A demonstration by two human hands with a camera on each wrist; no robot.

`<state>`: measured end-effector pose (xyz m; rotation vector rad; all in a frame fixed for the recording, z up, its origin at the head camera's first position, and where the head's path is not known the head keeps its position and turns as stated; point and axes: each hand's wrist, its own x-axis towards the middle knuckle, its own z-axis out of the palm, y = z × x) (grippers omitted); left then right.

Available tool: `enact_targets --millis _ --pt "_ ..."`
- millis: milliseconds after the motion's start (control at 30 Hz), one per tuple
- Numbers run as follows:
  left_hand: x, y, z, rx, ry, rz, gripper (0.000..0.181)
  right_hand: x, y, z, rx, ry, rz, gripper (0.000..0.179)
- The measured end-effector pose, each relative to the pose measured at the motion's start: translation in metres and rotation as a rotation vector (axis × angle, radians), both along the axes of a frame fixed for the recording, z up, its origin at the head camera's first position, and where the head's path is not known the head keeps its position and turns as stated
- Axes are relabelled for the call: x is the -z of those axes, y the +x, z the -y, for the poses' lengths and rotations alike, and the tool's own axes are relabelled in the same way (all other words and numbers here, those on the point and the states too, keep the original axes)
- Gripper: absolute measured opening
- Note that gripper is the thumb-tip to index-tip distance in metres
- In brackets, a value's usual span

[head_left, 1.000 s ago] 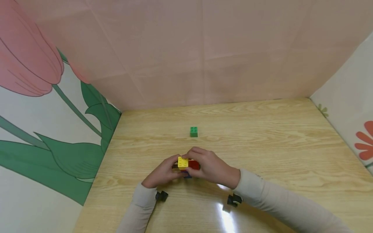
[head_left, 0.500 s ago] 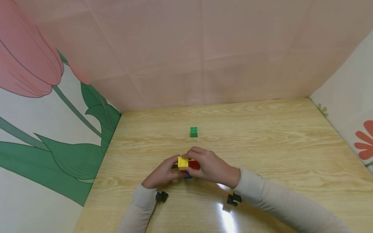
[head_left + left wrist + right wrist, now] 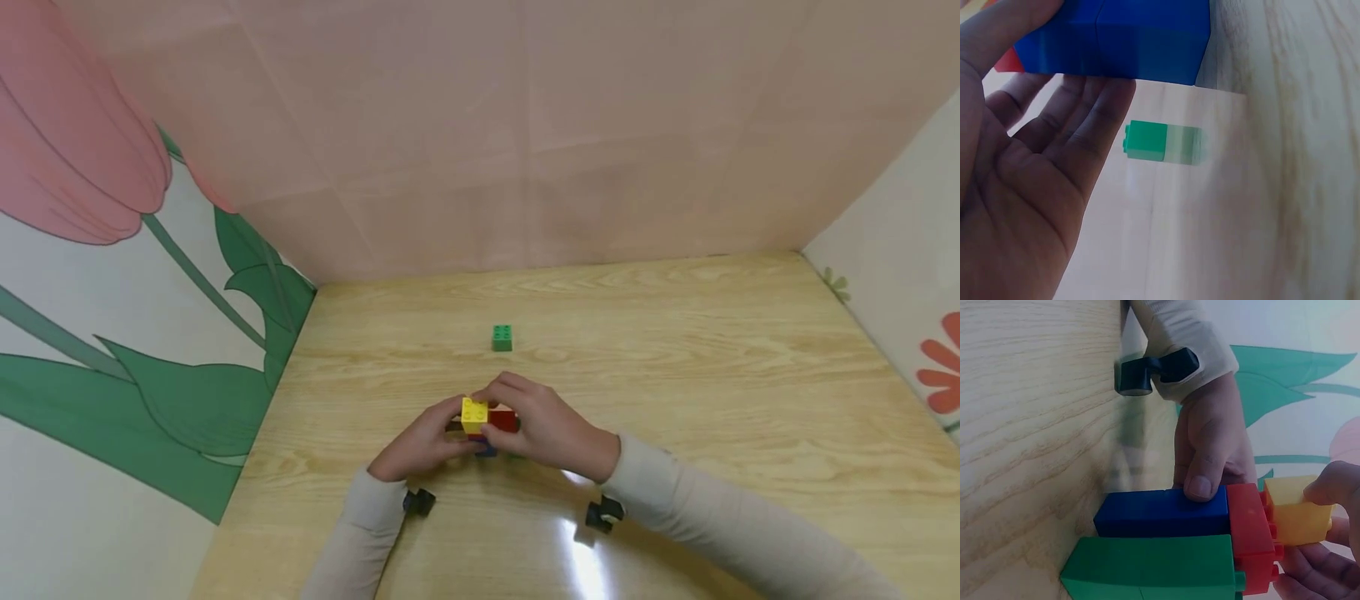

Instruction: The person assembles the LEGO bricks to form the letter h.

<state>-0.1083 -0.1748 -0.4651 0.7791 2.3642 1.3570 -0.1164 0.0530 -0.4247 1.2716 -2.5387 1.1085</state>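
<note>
A toy-brick build stands between my hands. In the right wrist view, a stack of blue bricks (image 3: 1163, 512) and a stack of green bricks (image 3: 1154, 565) stand side by side under a long red brick (image 3: 1250, 537). My left hand (image 3: 422, 446) grips the blue stack, thumb on the near face and fingers behind. At the left end of the red brick's top is a yellow brick (image 3: 475, 415), its underside right at the red studs. The thumb and fingers of my right hand (image 3: 551, 429) pinch that yellow brick. In the head view the right hand hides most of the green stack.
A loose green brick (image 3: 502, 338) stands farther back on the wooden table (image 3: 675, 350). A pink backdrop (image 3: 525, 167) rises behind the table, with flower-print panels on both sides. Small black devices (image 3: 604, 512) are strapped at both wrists.
The head view has shifted very slightly. Both hands keep their hold on the bricks, with no clear movement between the frames.
</note>
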Motion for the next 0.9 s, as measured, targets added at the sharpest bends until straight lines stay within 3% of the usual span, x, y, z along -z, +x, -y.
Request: enact_targets --millis 233,533,900 --pt "-0.001 -0.001 -0.002 0.015 0.004 -0.017 0.05 0.003 0.001 -0.004 0.016 -0.007 -0.008 0.032" --pt "0.028 -0.01 0.005 0.005 -0.007 0.016 0.054 0.002 0.001 -0.005 -0.001 0.013 -0.035 0.032" --pt "0.026 -0.011 0.006 0.017 -0.004 -0.006 0.05 -0.004 0.001 -0.003 -0.03 0.014 -0.104 0.03"
